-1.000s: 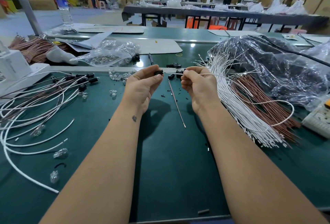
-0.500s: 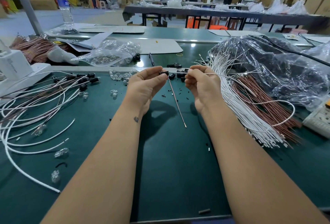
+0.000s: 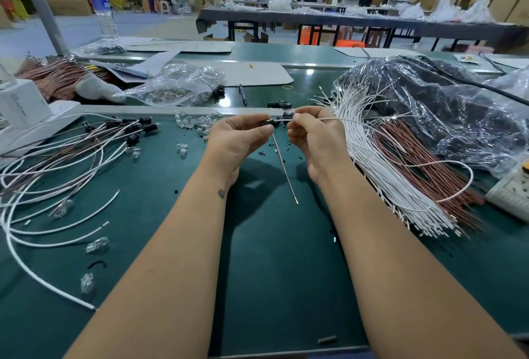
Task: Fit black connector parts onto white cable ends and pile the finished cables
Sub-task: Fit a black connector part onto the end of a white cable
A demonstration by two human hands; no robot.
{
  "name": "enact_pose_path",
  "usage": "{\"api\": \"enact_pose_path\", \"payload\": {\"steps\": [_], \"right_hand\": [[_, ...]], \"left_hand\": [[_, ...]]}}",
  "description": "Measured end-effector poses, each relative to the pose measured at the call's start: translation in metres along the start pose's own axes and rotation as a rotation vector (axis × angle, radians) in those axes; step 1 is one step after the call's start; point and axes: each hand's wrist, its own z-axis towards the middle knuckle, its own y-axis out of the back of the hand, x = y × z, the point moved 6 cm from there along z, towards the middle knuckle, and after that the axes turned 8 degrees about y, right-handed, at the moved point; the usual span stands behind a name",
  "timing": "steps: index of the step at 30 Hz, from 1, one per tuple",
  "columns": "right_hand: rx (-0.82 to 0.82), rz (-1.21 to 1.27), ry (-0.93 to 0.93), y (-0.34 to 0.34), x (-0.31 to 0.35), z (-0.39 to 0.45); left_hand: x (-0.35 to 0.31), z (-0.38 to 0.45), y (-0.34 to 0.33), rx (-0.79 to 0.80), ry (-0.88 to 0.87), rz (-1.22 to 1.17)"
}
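My left hand [image 3: 239,141] pinches a small black connector part [image 3: 264,123] above the green table. My right hand [image 3: 313,136] grips a thin white cable [image 3: 329,119] near its end, and that end meets the connector between the two hands. The cable loops away to the right over a bundle of bare white cables [image 3: 383,169]. A pile of finished cables with black connectors [image 3: 94,141] lies at the left. Loose black connector parts [image 3: 279,104] sit just beyond my hands.
A thin brown rod [image 3: 284,169] lies on the green mat [image 3: 274,258] between my forearms. Brown cables [image 3: 423,158] and a crumpled plastic bag [image 3: 446,106] fill the right. Clear bulbs [image 3: 197,122] and a bag of parts [image 3: 177,86] lie beyond; a white box [image 3: 20,106] stands left.
My hands have stayed in place, moving slightly closer together, and the cable end has come up against the black connector part.
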Motion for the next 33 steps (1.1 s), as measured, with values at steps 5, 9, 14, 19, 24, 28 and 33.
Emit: {"api": "enact_pose_path", "payload": {"steps": [5,9,14,19,24,28,33], "right_hand": [[0.087,-0.115,-0.009,-0.008,-0.005,-0.002],[0.137,-0.099,-0.075,-0.012,-0.010,-0.003],[0.239,-0.169,-0.088,-0.019,-0.012,-0.007],[0.215,-0.063,-0.081,-0.017,-0.010,-0.006],[0.187,-0.142,-0.046,-0.016,-0.011,-0.005],[0.077,-0.093,-0.064,-0.007,-0.011,-0.002],[0.090,-0.042,-0.064,-0.007,-0.011,-0.002]], "left_hand": [[-0.001,-0.001,-0.004,0.012,-0.052,0.121],[-0.004,-0.004,-0.002,-0.027,-0.075,0.165],[-0.005,-0.005,-0.003,-0.028,-0.066,0.135],[-0.006,-0.003,-0.002,-0.063,-0.073,0.084],[-0.009,-0.004,0.003,-0.229,-0.174,0.335],[-0.023,-0.007,0.033,-0.600,-0.248,0.608],[-0.038,-0.021,0.045,-0.839,-0.309,0.967]]}}
